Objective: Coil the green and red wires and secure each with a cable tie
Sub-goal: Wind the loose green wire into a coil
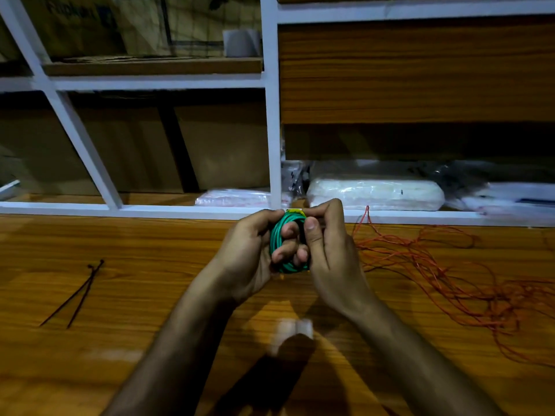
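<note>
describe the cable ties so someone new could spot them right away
On the wooden table, look far left of the hands holding the green wire coil. The two cable ties lie there crossed near their heads: thin, dark, straight strips, unlike the tangled red wire on the right.

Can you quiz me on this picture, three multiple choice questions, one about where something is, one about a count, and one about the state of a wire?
1. Where do the cable ties lie?
A. On the table, off to the left of the hands
B. On the shelf
C. Under the red wire

2. How many cable ties lie there?
A. One
B. Two
C. Five

3. What state is the red wire in?
A. Neatly coiled and tied
B. Held in both hands
C. Loose and tangled on the table

Answers:
1. A, they lie on the wood left of the left hand.
2. B, two dark strips cross near their heads.
3. C, it sprawls right of the right hand, while both hands grip the green wire coil.
</note>
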Tool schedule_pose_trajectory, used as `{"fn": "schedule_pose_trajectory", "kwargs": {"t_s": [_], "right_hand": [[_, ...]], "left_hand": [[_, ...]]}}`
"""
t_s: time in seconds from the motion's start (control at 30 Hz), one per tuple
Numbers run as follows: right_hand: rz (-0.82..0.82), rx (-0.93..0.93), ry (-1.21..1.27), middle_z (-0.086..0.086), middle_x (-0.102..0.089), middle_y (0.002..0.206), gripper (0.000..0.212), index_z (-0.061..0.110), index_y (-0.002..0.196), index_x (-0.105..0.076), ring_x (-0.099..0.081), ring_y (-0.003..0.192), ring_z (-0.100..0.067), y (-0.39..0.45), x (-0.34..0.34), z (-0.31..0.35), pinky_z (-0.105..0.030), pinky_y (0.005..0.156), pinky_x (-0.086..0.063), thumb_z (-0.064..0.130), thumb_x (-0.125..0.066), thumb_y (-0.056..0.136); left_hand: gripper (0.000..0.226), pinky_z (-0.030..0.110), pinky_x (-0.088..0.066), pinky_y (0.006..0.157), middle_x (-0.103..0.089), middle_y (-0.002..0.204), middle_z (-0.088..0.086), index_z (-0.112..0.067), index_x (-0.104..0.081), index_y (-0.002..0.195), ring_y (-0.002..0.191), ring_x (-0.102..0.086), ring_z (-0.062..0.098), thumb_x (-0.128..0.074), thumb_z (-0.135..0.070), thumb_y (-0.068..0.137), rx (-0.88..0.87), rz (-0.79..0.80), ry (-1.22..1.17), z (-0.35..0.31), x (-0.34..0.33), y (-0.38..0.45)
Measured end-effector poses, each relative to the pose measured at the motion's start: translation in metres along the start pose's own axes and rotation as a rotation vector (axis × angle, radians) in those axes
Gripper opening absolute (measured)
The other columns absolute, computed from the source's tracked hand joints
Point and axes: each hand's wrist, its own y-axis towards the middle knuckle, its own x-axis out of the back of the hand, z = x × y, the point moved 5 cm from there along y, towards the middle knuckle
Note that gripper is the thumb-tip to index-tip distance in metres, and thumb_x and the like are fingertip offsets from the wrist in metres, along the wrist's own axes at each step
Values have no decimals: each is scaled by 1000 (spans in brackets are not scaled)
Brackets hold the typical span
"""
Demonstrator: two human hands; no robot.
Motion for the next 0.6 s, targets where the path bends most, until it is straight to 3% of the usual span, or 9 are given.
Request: {"fn": "schedule_pose_trajectory", "kwargs": {"t_s": [0.1,0.23,0.33,0.5,0.6], "right_hand": [[-24,25,-4,11,-63,87,8,28,106,-41,-60,60,-6,1,0,-4,-41,52,-52,31,-34,104],[-56,143,-34,25,-58,98,10,18,112,-42,-62,83,0,3,8,3,-21,67,-51,21,-41,102],[-77,156,-21,30,-56,99,10,17,112,-41,-62,85,2,4,9,5,-18,68,-50,18,-41,102],[-112,-7,170,9,-61,84,6,25,106,-42,-62,68,-10,2,-1,-14,-29,60,-49,22,-39,103],[-157,-60,187,11,-60,80,4,25,103,-43,-59,67,-9,-2,-7,-22,-26,60,-46,24,-42,100]], "left_hand": [[35,26,-45,57,-34,45,7,-11,-45,62,53,-47,23,-38,-31,89,-69,-45,82,-1,-1,3],[37,31,-34,66,-37,49,4,-11,-47,68,61,-37,22,-39,-37,93,-176,-41,123,-1,4,6],[41,35,-30,64,-36,50,5,-13,-50,68,60,-33,24,-42,-41,96,-265,-60,215,-1,9,9],[51,27,-37,52,-50,51,5,-3,-58,73,50,-46,17,-36,-38,103,-434,-415,531,4,9,7],[48,38,-45,58,-58,53,4,-11,-60,63,53,-55,22,-40,-38,96,-523,-609,639,9,18,7]]}}
